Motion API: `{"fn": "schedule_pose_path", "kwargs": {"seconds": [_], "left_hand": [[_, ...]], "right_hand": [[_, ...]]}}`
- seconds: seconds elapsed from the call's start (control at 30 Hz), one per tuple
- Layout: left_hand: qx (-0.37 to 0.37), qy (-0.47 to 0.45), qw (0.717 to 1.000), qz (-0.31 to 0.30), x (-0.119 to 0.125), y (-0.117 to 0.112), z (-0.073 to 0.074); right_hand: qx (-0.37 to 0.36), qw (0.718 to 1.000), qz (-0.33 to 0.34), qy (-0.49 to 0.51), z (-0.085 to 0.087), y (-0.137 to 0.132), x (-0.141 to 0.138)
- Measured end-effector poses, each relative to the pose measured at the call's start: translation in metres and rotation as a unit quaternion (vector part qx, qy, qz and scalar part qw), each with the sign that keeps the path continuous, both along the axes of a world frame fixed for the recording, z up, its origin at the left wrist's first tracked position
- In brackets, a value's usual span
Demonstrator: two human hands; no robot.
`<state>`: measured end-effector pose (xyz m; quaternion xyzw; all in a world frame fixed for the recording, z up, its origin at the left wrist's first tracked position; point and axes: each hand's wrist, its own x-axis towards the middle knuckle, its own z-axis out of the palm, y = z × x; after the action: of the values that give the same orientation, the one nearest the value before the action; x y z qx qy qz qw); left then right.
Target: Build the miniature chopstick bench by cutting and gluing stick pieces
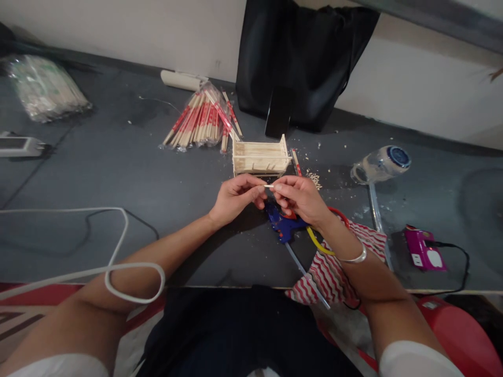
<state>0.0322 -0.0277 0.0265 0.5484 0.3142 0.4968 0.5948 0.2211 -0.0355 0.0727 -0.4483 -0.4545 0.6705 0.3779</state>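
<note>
Head view: the step in hand looks to me like fine handling of a short, pale wooden stick piece (269,186), and I'd say the next move calls for light, even pressure and quiet wrists, since so small a thing could easily slip.

From the left, a clear plastic bag of pale sticks (47,86) lies well apart on the dark grey table (176,178). Nearer stands a fanned bundle of red-wrapped wooden sticks (200,123). My left forearm slants in from the lower left, leading to my left grip (239,196), narrowed to a pinch of thumb and fingertips on one end of the piece. Just beyond, a small, pale slatted rack built of sticks (259,157) stands on the table. My right grip (298,196) pinches the other end, lower fingers curled, with a silver metal bangle (358,257) around that forearm. Beneath it lies a blue glue gun (285,228), with a red-and-white striped cloth (334,275) to its right. Farther right, a clear glass jar with a blue end (375,167) lies tipped over.
</note>
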Motion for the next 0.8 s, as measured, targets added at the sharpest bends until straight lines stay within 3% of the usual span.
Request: {"fn": "schedule_pose_path", "kwargs": {"seconds": [0.23,0.6,0.7,0.8], "left_hand": [[-0.015,-0.015,1.000,-0.017,-0.0006,-0.0003,0.0026],[-0.116,-0.058,0.988,-0.083,0.0023,-0.0021,0.0055],[-0.111,-0.077,0.988,-0.079,0.0017,-0.0021,0.0052],[-0.093,-0.096,0.989,-0.070,0.0001,-0.0020,0.0096]], "right_hand": [[0.015,1.000,-0.001,-0.004,-0.0024,-0.0001,0.0002],[0.008,1.000,0.013,-0.026,-0.0030,-0.0001,-0.0024],[0.049,0.997,0.002,-0.062,-0.0046,0.0032,0.0006],[0.156,0.973,0.004,-0.170,-0.0049,0.0063,0.0043]]}}
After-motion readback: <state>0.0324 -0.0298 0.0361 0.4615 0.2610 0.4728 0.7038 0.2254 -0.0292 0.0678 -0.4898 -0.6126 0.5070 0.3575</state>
